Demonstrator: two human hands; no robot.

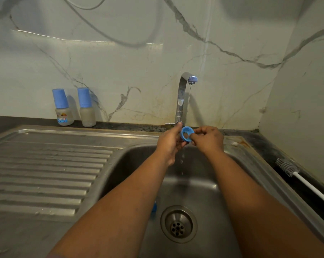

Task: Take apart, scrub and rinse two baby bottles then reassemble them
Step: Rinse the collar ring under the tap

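The blue collar ring [186,134] is pinched between the fingers [195,132] of both hands, under the tap stream [189,94] for rinsing.

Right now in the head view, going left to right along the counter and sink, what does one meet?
Bottle with the printed picture → plain bottle → left hand → blue ring, held by both hands → right hand → bottle brush.
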